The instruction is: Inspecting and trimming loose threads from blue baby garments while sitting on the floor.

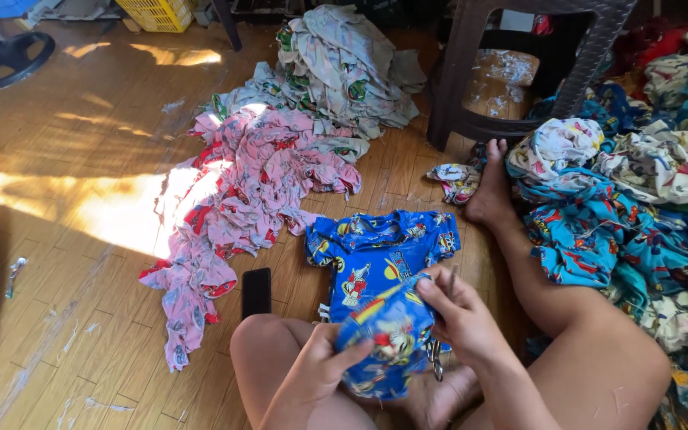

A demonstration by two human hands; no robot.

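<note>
I sit on a wooden floor with a blue printed garment (384, 330) bunched in my lap. My left hand (316, 368) grips its lower left side from below. My right hand (459, 312) pinches its upper right edge and also holds small metal scissors (438, 360) that hang down from the palm. A second blue printed shirt (380, 243) lies flat on the floor just beyond my hands. A black phone (256, 291) lies beside my left knee.
A pink garment pile (252, 179) and a pale printed pile (336, 72) lie ahead. A heap of blue and white clothes (639, 199) fills the right. A dark plastic stool (519, 64) stands at the back, a fan base (9, 56) far left.
</note>
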